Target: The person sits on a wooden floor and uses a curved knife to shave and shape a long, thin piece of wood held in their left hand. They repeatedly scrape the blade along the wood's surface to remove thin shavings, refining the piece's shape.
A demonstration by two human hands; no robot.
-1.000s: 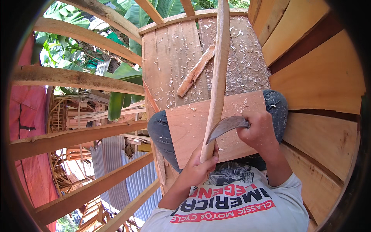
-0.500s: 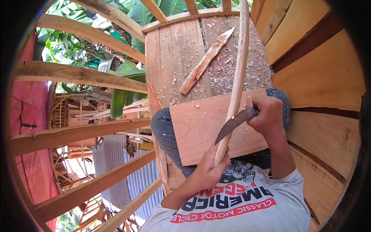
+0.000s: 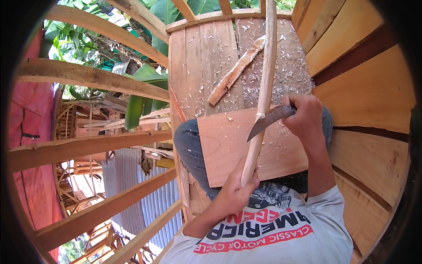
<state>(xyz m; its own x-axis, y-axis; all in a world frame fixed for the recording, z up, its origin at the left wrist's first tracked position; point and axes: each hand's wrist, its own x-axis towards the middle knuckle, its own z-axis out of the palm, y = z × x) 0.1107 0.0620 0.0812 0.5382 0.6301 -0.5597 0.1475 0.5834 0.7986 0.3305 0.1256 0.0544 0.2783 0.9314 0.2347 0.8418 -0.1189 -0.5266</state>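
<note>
A long pale wooden pole runs from my lap away past the far end of the floor. My left hand is closed around its near end, close to my shirt. In my right hand I grip a knife with a broad dark curved blade; its handle is hidden in my fist. The blade lies across the pole, with a small pale curl of wood at its edge. Under the pole, a flat wooden board rests across my legs.
A rough piece of wood lies among shavings on the plank floor. Spaced wooden rails stand to the left, with corrugated metal sheets beyond. A wall of planks closes the right side.
The knife blade has moved a little farther up the pole, away from my left hand, and a curl of wood shows at it. The pole's far part has shifted slightly left.
</note>
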